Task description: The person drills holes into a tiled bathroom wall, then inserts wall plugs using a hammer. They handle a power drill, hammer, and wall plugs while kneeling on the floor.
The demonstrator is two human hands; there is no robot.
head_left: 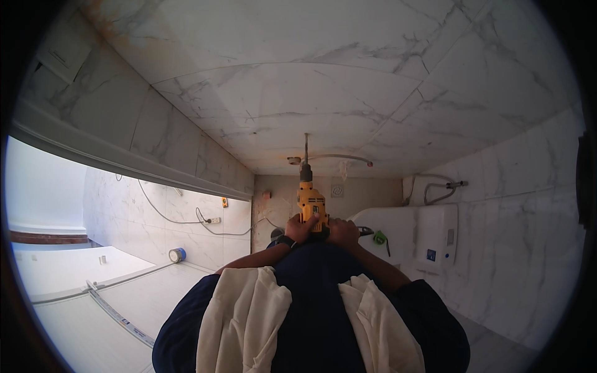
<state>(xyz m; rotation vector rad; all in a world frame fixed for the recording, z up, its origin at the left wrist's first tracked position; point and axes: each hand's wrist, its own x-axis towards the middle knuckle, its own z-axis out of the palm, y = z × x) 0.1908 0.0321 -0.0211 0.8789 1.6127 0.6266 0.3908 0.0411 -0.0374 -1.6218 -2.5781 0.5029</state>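
Note:
A yellow and black power drill (pixel 309 196) points straight ahead from my body at the marble-look tiled wall (pixel 348 93). Its long bit (pixel 306 148) reaches up to the wall; whether the tip is inside the tile I cannot tell. My left hand (pixel 300 229) is closed on the left side of the drill's rear, with a dark band on that wrist. On the other side, my right hand (pixel 343 233) is closed around the drill's back end, its fingers partly hidden. A grey flexible hose (pixel 342 156) sticks out of the wall close to the bit.
To the right stands a white toilet or basin-like fixture (pixel 401 233) with a green object (pixel 380 237) on it. A metal valve with a hose (pixel 457 184) is on the right wall. Through the left opening lie a cable with a socket strip (pixel 213 220) and a blue-banded can (pixel 178 254).

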